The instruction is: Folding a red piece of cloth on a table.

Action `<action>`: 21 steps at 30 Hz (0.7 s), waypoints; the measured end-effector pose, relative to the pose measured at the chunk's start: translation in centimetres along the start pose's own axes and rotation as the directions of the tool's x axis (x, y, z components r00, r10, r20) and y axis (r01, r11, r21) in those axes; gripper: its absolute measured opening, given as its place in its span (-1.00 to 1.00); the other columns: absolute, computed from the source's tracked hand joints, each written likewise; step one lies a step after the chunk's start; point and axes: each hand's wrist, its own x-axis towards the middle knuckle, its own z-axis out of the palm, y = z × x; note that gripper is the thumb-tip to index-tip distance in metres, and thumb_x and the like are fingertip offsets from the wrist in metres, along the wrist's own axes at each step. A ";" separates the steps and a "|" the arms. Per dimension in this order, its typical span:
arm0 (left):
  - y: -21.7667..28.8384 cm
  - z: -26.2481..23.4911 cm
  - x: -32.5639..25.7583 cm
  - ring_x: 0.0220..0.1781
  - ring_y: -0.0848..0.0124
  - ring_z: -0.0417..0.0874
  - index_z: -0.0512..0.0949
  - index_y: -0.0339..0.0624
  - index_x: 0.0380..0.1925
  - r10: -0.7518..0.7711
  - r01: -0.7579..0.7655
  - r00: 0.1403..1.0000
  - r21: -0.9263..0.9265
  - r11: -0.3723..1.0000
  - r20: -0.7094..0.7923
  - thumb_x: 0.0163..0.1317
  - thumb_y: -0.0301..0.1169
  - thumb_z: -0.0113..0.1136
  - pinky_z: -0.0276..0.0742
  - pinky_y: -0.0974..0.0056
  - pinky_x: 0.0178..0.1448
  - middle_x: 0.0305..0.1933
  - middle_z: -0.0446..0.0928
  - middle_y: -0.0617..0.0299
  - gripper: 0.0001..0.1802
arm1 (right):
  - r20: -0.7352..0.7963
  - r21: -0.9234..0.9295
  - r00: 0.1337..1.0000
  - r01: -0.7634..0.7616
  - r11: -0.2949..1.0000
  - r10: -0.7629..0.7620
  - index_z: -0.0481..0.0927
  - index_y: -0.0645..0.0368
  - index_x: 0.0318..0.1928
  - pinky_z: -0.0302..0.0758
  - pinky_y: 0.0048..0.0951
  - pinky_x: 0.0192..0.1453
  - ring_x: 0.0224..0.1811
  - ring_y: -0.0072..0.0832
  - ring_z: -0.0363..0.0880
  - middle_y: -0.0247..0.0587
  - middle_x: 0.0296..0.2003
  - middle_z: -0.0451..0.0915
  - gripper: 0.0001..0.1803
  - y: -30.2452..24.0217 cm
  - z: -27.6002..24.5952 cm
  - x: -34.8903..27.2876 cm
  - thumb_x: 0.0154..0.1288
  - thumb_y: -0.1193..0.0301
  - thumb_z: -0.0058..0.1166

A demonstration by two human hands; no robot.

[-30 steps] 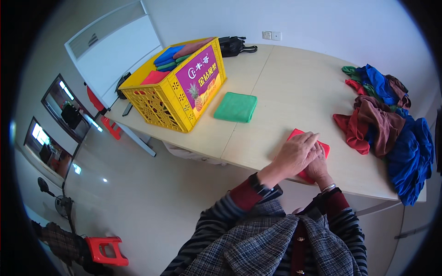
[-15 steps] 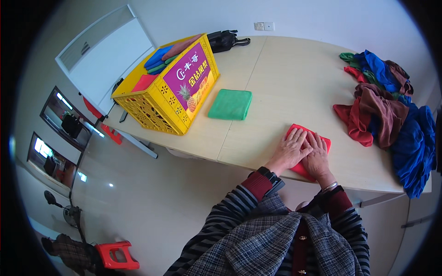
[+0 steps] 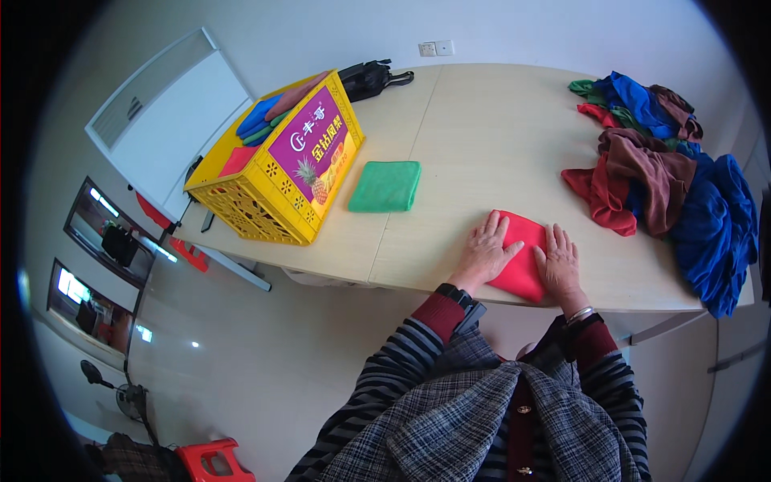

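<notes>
A folded red cloth (image 3: 518, 265) lies flat at the table's near edge. My left hand (image 3: 484, 253) rests along its left side, fingers stretched out and thumb across the cloth. Along the opposite side lies my right hand (image 3: 560, 265), also flat with its fingers extended. Both hands are open and touch the cloth without gripping it. To the left of them a folded green cloth (image 3: 385, 186) sits by itself on the tabletop.
A yellow plastic crate (image 3: 265, 193) with folded cloths inside stands on the left of the table (image 3: 474, 128). Behind it is a black bag (image 3: 369, 80). Crumpled cloths (image 3: 650, 173) are heaped at the right, a blue one (image 3: 715, 233) hanging over the edge. A red stool (image 3: 215, 462) stands on the floor.
My hands have moved apart from the middle of the red cloth to its left and right sides, uncovering its centre. The whole view has shifted slightly.
</notes>
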 end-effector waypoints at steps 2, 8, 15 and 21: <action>-0.1 0.3 0.3 0.58 -0.03 0.21 0.23 -0.27 0.48 -0.007 0.007 1.000 -0.028 1.000 -0.002 0.43 0.25 -0.08 0.12 -0.10 0.58 0.57 0.21 -0.11 -0.10 | -0.018 0.013 1.000 -0.020 1.000 0.020 0.22 0.17 0.52 0.03 0.02 0.62 0.59 -0.04 0.10 0.05 0.51 0.21 -0.23 0.6 0.1 -0.7 0.50 -0.04 -0.08; -3.0 -1.9 1.3 0.51 -0.01 0.32 0.30 -0.20 0.44 -0.030 0.024 0.999 0.207 0.978 0.029 0.45 0.17 -0.04 0.13 -0.18 0.54 0.47 0.36 -0.06 -0.21 | -0.061 -0.012 0.998 -0.019 1.000 0.019 0.26 0.26 0.46 0.13 0.01 0.57 0.50 -0.07 0.25 0.05 0.43 0.32 -0.23 -0.9 -0.9 -3.0 0.44 0.01 0.02; 2.6 -3.4 -3.8 0.57 -0.01 0.22 0.32 -0.17 0.43 -0.035 0.028 0.999 0.184 0.982 0.036 0.45 0.10 0.01 0.02 -0.19 0.59 0.48 0.34 -0.03 -0.26 | 0.203 -0.143 0.979 0.065 0.988 -0.035 0.42 0.34 0.31 0.27 -0.07 0.45 0.24 -0.05 0.53 0.08 0.18 0.56 -0.32 -1.6 -7.3 -6.0 0.38 0.08 0.12; 1.8 -2.1 -6.2 0.63 0.01 0.12 0.31 -0.20 0.44 0.149 -0.148 0.989 0.185 0.972 0.011 0.45 0.03 0.07 -0.08 -0.20 0.63 0.56 0.22 -0.04 -0.28 | 0.208 -0.157 0.965 0.196 0.968 -0.161 0.47 0.31 0.26 0.31 -0.07 0.41 0.19 -0.11 0.56 0.00 0.13 0.60 -0.42 -3.6 -9.0 -2.7 0.40 0.15 0.08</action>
